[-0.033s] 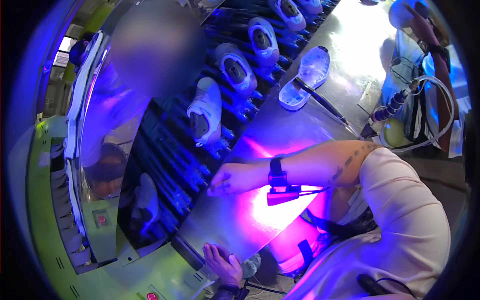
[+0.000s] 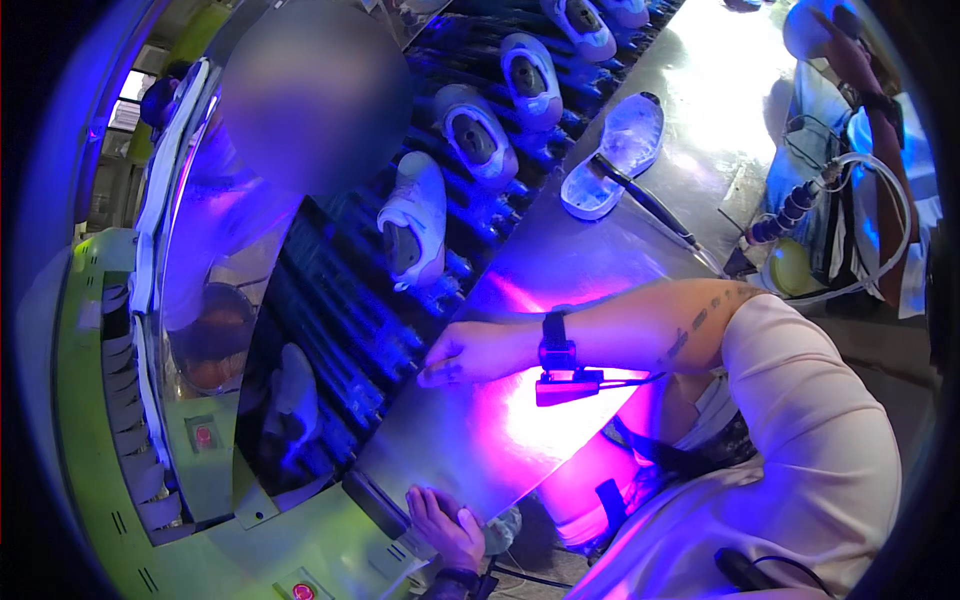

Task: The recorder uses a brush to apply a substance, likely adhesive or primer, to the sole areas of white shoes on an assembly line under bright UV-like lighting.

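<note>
My right hand (image 2: pixel 452 355) rests at the edge of a metal tabletop (image 2: pixel 425 445), beside a roller conveyor. Its fingers curl under, and I see nothing in them. A dark strap with a small device (image 2: pixel 565 385) is around that wrist. Lower down, my left hand (image 2: pixel 440 520) has its fingers stretched out near the tabletop's corner and the green machine. Light-coloured shoes (image 2: pixel 413 222) stand in a line on the dark rollers; another shoe (image 2: pixel 290 405) lies in shadow at the conveyor's near end. No shoe touches either hand.
A white shoe sole (image 2: pixel 625 140) lies on the tabletop with a dark-handled tool (image 2: pixel 645 203) across it. A coiled hose (image 2: pixel 885 185) is at the right, near another person's arm. The green machine (image 2: pixel 200 560) borders the lower left. Another person's blurred head is across the conveyor.
</note>
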The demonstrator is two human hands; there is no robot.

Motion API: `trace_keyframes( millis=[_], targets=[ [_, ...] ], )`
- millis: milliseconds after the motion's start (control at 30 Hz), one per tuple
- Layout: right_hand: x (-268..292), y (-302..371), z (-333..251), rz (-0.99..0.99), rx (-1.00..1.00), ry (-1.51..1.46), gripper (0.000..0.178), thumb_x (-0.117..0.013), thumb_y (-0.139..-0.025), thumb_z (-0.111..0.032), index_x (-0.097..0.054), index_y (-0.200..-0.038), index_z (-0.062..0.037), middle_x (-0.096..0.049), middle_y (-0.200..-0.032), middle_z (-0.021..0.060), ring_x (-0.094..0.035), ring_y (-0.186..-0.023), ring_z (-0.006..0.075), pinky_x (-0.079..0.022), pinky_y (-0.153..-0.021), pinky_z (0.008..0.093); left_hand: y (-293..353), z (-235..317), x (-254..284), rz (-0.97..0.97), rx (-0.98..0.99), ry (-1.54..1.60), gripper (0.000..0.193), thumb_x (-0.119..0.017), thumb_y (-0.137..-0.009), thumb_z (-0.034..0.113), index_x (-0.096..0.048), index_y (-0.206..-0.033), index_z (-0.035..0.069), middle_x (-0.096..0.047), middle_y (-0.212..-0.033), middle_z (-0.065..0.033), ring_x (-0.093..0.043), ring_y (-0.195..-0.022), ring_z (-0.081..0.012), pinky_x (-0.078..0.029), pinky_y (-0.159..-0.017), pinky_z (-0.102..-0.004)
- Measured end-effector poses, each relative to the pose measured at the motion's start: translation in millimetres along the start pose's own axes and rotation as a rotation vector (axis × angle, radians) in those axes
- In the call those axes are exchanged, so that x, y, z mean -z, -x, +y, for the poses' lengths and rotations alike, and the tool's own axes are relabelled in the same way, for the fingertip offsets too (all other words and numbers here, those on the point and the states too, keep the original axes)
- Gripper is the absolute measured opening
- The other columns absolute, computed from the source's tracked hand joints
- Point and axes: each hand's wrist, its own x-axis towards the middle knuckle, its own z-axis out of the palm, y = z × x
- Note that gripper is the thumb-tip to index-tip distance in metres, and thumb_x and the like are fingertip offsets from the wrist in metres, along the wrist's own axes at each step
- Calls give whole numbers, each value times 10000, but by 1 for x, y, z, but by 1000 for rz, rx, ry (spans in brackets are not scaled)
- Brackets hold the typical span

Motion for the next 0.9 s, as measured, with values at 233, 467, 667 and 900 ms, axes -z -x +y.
trace_keyframes(
  millis=[233,467,667,900],
  targets=[
    [-4,1,-2,-4,47,283,499,-541,-1068,-400,-594,-768,-4,-532,-662,-1,-459,-650,116,-415,-623,396,1,-4,1,-19,10,54,689,-465,-1020,388,-357,-1508,-86,-337,-1574,-334,-323,-1464,-526,-264,-1186,-642],
    [-5,-4,-7,-77,-70,283,491,-537,-1074,-447,-650,-900,-2,-577,-709,61,-515,-699,145,-455,-689,386,4,-7,2,-49,26,41,676,-484,-994,322,-341,-1498,-105,-341,-1568,-337,-321,-1464,-517,-239,-1208,-616],
    [-6,-3,-6,-140,-60,231,524,-524,-1077,-493,-658,-872,-30,-560,-710,33,-500,-703,135,-447,-690,373,5,-13,-5,-24,20,57,700,-490,-1009,382,-355,-1506,-92,-338,-1574,-329,-328,-1455,-530,-268,-1183,-635],
    [-13,-5,-17,-219,-110,257,506,-552,-1069,-496,-679,-876,-46,-579,-728,7,-530,-724,108,-467,-699,363,7,-14,-3,-11,33,85,685,-515,-993,352,-379,-1490,-99,-356,-1563,-334,-332,-1448,-537,-267,-1185,-630]
  ],
)
